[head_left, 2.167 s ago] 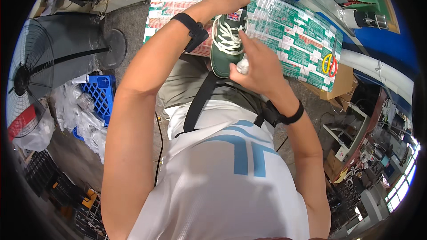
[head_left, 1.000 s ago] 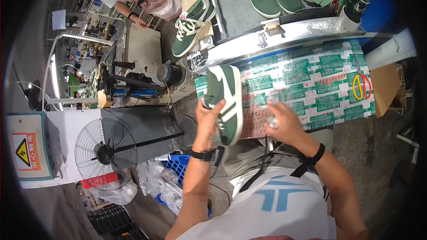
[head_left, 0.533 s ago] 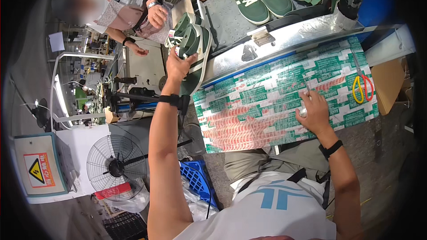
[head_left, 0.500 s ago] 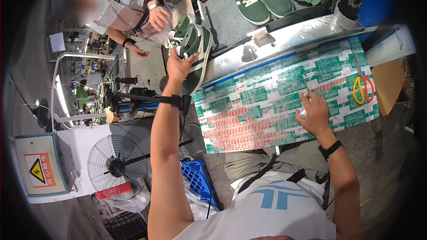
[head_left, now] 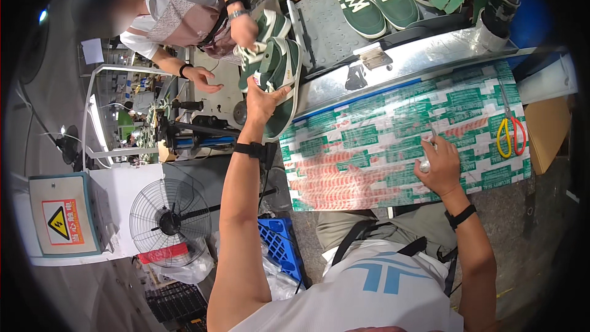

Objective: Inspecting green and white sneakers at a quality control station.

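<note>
My left hand reaches out to the far left, its fingers and thumb closed on a green sneaker with a white sole edge. Beside that shoe is another green sneaker with white laces, and a co-worker's hand is at it. My right hand rests over the patterned table top, fingers curled round a small silver tool. A thin tip of it pokes out past the fingers; its full shape is hidden by my hand.
Scissors with yellow and red handles lie at the table's right. Several green sneakers stand on a grey metal-edged surface beyond. A floor fan and a warning-labelled box are at left; a blue crate sits below.
The co-worker's upper hand has come onto the laced sneaker. My left hand still grips its shoe, and my right hand keeps its place on the table. The whole view has shifted slightly.
</note>
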A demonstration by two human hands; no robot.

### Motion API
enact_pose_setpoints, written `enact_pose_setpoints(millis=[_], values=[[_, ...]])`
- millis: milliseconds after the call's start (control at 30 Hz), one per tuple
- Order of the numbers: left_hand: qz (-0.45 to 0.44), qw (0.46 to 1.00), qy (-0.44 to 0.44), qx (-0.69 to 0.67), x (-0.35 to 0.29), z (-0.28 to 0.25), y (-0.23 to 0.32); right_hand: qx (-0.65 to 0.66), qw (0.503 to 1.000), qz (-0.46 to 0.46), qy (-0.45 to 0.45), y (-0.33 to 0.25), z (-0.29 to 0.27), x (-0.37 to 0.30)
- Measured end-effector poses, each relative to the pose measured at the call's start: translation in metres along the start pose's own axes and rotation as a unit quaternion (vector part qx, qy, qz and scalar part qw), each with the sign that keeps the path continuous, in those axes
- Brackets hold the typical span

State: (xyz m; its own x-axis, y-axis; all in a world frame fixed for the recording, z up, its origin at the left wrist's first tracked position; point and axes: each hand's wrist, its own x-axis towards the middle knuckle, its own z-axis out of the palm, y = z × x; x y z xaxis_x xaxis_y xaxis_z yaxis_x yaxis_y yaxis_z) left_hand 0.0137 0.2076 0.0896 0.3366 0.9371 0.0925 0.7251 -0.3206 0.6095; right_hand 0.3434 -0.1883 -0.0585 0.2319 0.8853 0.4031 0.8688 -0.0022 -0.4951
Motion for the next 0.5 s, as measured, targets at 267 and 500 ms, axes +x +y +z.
enact_pose_setpoints(millis=[267,500], values=[[-0.055,0.987,0.026,0.151,0.072,-0.008,0.004,-0.015,1.000,0.000,-0.004,-0.002,-0.003,0.003],[0.182,0.953,-0.013,0.241,0.156,-0.010,-0.031,-0.021,1.000,-0.002,-0.003,0.000,-0.003,0.005]])
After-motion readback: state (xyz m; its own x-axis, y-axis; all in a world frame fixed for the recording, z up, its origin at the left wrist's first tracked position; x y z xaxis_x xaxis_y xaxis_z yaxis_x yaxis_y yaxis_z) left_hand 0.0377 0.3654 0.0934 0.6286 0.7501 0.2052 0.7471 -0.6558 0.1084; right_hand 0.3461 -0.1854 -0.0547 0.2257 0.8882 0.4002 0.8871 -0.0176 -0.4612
